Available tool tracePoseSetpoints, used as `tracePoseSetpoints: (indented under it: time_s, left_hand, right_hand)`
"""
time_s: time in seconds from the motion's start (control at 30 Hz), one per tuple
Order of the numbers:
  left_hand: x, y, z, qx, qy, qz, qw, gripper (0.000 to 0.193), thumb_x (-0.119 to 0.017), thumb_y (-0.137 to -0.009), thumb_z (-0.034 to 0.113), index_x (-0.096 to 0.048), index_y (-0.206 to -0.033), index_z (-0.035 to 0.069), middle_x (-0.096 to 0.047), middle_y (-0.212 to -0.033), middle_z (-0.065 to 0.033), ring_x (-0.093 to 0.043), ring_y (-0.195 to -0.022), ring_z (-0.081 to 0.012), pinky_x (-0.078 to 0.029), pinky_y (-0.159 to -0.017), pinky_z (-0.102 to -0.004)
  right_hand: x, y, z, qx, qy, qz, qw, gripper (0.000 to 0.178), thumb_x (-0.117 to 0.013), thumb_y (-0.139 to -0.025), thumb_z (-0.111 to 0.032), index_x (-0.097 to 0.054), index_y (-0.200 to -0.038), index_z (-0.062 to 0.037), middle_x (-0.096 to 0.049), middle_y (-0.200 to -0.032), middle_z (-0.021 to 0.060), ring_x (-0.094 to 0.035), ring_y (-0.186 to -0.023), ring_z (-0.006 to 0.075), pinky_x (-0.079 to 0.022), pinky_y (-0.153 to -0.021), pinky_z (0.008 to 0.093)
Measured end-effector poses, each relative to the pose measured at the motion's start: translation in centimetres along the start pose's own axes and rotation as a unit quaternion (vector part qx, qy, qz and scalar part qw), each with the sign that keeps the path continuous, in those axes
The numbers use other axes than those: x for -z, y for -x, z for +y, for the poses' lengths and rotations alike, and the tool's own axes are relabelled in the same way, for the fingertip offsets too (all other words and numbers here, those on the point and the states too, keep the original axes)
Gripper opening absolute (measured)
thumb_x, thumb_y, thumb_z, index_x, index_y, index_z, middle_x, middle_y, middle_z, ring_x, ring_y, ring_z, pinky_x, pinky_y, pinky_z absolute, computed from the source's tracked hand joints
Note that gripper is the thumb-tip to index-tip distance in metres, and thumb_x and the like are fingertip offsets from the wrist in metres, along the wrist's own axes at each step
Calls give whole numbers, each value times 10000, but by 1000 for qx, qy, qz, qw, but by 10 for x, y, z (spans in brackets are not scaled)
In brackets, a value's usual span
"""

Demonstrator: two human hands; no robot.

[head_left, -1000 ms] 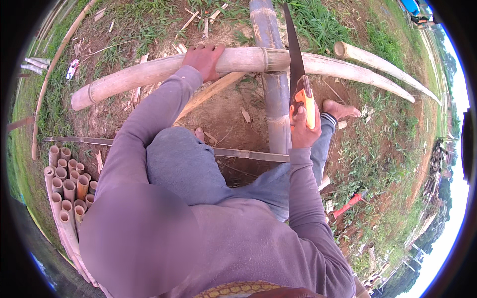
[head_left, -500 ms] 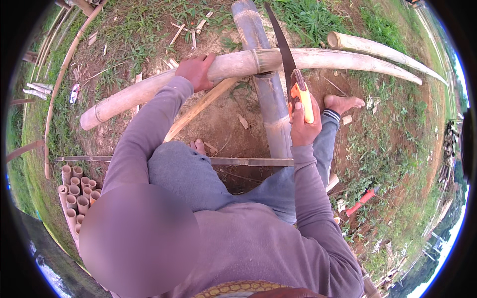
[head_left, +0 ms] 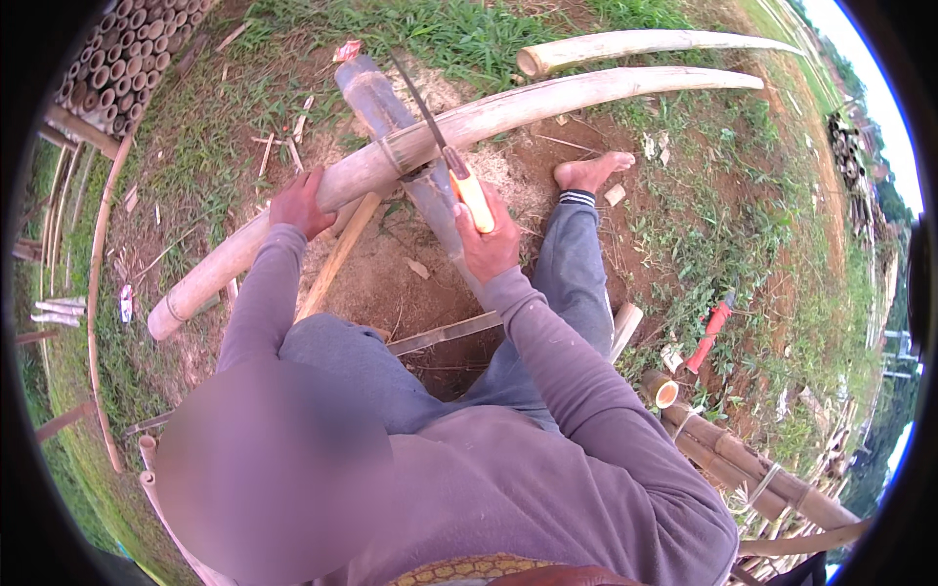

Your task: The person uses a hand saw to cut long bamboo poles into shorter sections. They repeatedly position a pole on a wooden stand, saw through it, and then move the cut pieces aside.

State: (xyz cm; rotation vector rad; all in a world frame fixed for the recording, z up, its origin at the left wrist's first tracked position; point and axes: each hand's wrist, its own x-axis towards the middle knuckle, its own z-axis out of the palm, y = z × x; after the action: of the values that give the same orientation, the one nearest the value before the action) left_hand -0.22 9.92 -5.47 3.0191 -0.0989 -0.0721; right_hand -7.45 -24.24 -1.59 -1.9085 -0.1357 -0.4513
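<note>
A long pale bamboo pole (head_left: 547,105) lies slantwise across a thick grey bamboo log (head_left: 375,98). My left hand (head_left: 301,203) is closed over the pole, left of the log, with fingers wrapped on its upper side. In my right hand (head_left: 490,236) is a handsaw (head_left: 473,199), gripped by its orange-yellow handle. The dark saw blade (head_left: 422,105) crosses the pole just right of a node, close to where the log supports it. Whether the teeth have entered the bamboo cannot be made out. A light wooden stick (head_left: 337,256) slants beneath the pole.
Another bamboo pole (head_left: 635,45) lies beyond on the grass. A red-handled tool (head_left: 709,337) rests on the ground at right, near tied bamboo poles (head_left: 757,469). Stacked cut bamboo (head_left: 122,59) stands far left. My bare foot (head_left: 594,172) is right of the log.
The view has turned, shifting the pole and log leftward. The saw has come nearer the pole's node, its handle seen more edge-on. Both hands keep their holds.
</note>
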Motion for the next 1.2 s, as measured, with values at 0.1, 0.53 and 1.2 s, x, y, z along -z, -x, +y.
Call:
tracePoseSetpoints:
  time_s: [0.1,0.53,1.2]
  left_hand:
    - [-9,-2,-6,3,-10,18,1000,973,-921,-700,370,-495,-1552,169,-634,-1437,-117,-634,-1305,-345,-525,-1099,-477]
    - [8,-14,16,-40,-54,17,998,1079,-949,-666,448,-441,-1584,198,-597,-1483,-128,-546,-1412,-373,-400,-1189,-551]
    - [26,-49,34,-22,42,-171,984,933,-883,-702,461,-519,-1513,175,-755,-1219,-198,-724,-1118,-430,-581,-960,-532]
  right_hand:
    - [6,13,8,-29,3,-18,999,546,-782,-977,-204,-594,-1458,-28,-735,-1295,224,-771,-1122,339,-613,-945,412]
    - [6,-4,-17,-47,-18,-12,999,506,-775,-980,-188,-618,-1429,-12,-742,-1261,225,-764,-1125,333,-599,-949,404]
    - [5,8,-32,-55,27,-8,998,455,-737,-1007,-73,-612,-1430,41,-731,-1292,189,-726,-1144,233,-570,-991,361]
